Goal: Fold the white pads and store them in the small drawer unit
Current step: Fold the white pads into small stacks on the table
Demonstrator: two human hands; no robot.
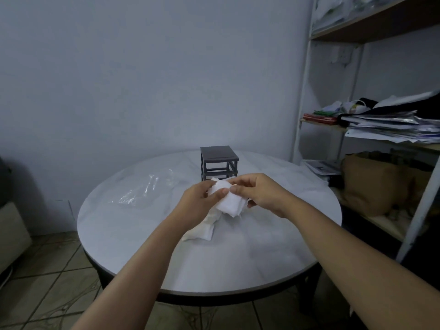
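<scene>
White pad (pixel 229 200) pinched between our left hand (pixel 197 203) and right hand (pixel 260 194), held up for creasing; drawer unit (pixel 219 163) at 12 o'clock, close for stowing.

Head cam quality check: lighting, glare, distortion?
Head view: dim, bluish light; the white pad pinched between left hand and right hand is nearly blown out; glare streaks on the plastic wrap; wide-angle bends the shelf post at right; drawer unit reads dark.
</scene>
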